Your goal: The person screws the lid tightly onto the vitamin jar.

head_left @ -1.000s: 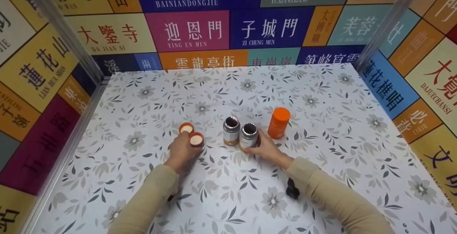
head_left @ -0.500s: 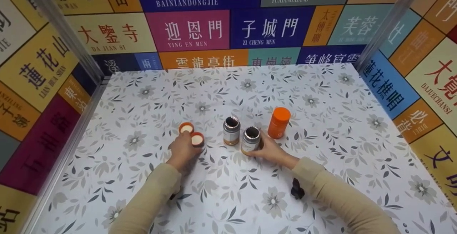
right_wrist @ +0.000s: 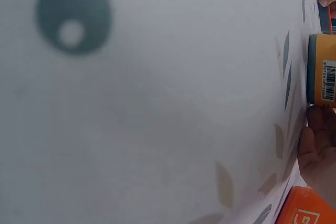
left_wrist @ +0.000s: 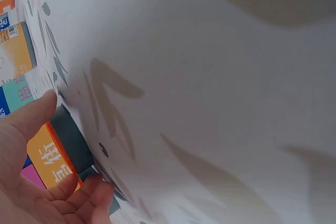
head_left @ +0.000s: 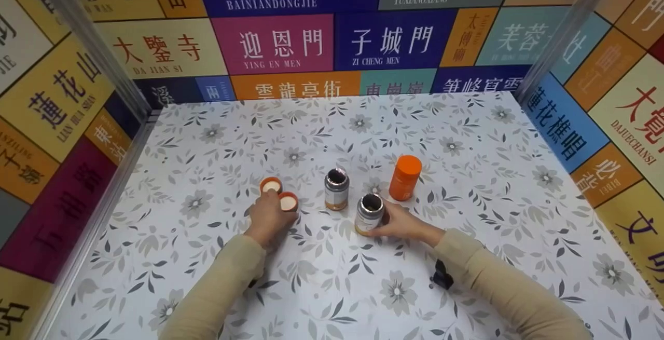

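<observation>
In the head view, two upturned lids with orange rims and pale insides lie side by side: a nearer lid and a farther lid. My left hand pinches the nearer one; the left wrist view shows thumb and curled fingers on either side of its dark wall. Right of the lids stands a silver-necked bottle, uncapped and upright. Nearer me is a second uncapped bottle, which my right hand grips low on its right side. Its barcode label shows in the right wrist view.
An orange canister stands just behind my right hand. Under everything is a white floral tabletop, bounded by walls of coloured sign panels at the back and sides. A small black object shows below my right sleeve.
My right hand has drawn its bottle toward me and to the right, away from the other bottle. My left hand and the nearer lid have shifted very slightly right.
</observation>
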{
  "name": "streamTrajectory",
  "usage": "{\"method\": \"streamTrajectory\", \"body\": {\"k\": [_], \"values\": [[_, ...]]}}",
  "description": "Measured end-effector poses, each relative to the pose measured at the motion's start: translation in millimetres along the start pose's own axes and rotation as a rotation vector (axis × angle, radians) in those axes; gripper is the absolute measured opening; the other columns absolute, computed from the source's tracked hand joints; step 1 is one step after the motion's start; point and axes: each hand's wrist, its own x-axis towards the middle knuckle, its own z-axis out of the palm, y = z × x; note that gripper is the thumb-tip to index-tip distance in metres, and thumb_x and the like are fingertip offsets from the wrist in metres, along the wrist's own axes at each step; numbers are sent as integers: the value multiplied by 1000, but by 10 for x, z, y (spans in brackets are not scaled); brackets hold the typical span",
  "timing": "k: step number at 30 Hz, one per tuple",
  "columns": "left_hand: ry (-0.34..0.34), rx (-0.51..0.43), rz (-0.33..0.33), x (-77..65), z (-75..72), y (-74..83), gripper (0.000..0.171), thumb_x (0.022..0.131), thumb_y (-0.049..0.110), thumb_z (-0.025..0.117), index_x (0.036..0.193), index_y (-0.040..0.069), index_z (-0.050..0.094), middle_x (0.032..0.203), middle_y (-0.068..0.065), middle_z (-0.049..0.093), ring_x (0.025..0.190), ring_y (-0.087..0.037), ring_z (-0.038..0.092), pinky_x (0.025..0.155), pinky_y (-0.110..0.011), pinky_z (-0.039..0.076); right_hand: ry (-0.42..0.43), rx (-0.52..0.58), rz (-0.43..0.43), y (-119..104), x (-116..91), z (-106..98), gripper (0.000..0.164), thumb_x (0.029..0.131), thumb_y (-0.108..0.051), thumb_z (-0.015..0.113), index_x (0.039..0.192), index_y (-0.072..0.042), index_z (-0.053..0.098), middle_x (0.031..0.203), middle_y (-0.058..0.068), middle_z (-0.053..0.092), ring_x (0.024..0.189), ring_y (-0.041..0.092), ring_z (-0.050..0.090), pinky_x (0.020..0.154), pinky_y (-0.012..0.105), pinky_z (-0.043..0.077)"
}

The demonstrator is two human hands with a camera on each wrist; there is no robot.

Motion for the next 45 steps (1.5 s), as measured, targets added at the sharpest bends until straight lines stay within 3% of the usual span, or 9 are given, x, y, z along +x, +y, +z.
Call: {"method": "streamTrajectory", "body": {"k": [5, 10, 18, 23, 29, 32, 39, 41, 45], "values": [[-5, 51, -2, 22, 3, 42, 63, 73, 37, 72, 112, -6, 48, 104, -24, 55, 96, -41, 54, 84, -52, 40, -2, 7, 3, -51, -42, -5, 73, 71, -8, 76, 132, 4, 38, 128, 21, 50, 121, 35, 44, 103, 51, 29], [17, 64, 23, 36, 2, 67, 60, 74, 35, 71, 110, -7, 50, 101, -24, 56, 95, -40, 54, 83, -53, 41, 15, 7, 30, 75, -10, 29, 74, 71, -18, 78, 134, -5, 40, 130, 12, 51, 123, 26, 44, 105, 44, 29], [63, 64, 58, 32, 10, 50, 51, 72, 28, 70, 105, -6, 53, 96, -23, 59, 91, -39, 56, 79, -54, 42, 101, 35, 51, 140, 19, 94, 86, 66, -20, 82, 137, -3, 37, 131, 15, 49, 124, 30, 43, 105, 45, 28], [58, 34, 63, 10, 6, 28, 50, 71, 27, 70, 104, -6, 52, 95, -23, 59, 91, -39, 56, 81, -53, 41, 148, 52, 86, 132, 34, 124, 85, 64, -19, 83, 135, -4, 38, 130, 15, 50, 124, 30, 43, 106, 45, 26], [41, 27, 72, -12, -12, -30, 49, 73, 28, 70, 105, -5, 52, 94, -22, 59, 88, -39, 56, 79, -52, 41, 99, 115, 65, 136, 35, 110, 89, 67, -14, 80, 140, -2, 30, 135, 18, 44, 128, 33, 38, 107, 46, 23], [16, -1, 64, -29, -36, -50, 50, 73, 27, 71, 107, -3, 51, 97, -21, 59, 89, -38, 57, 79, -51, 42, 75, 113, 80, 133, 42, 93, 93, 67, -14, 80, 143, -5, 27, 139, 17, 41, 130, 32, 35, 108, 45, 21], [-82, -181, 4, -128, -121, 27, 66, 73, 24, 70, 126, 0, 41, 115, -19, 56, 104, -33, 54, 89, -45, 42, 97, 74, 105, 108, 22, 95, 93, 65, -14, 81, 142, -4, 29, 139, 17, 41, 130, 33, 35, 108, 47, 21], [-84, -219, 26, -173, -161, 89, 65, 71, 22, 70, 126, 1, 41, 114, -17, 56, 104, -30, 54, 89, -43, 42, 102, 84, 104, 114, 20, 95, 93, 65, -13, 81, 142, -4, 29, 139, 17, 40, 131, 34, 33, 108, 48, 18], [-35, -246, 148, -276, -244, 246, 52, 67, 19, 70, 112, 4, 47, 100, -12, 59, 90, -27, 56, 82, -41, 45, 99, 103, 91, 153, 25, 86, 94, 65, -12, 81, 141, -3, 29, 139, 18, 40, 131, 35, 31, 108, 49, 16]]}}
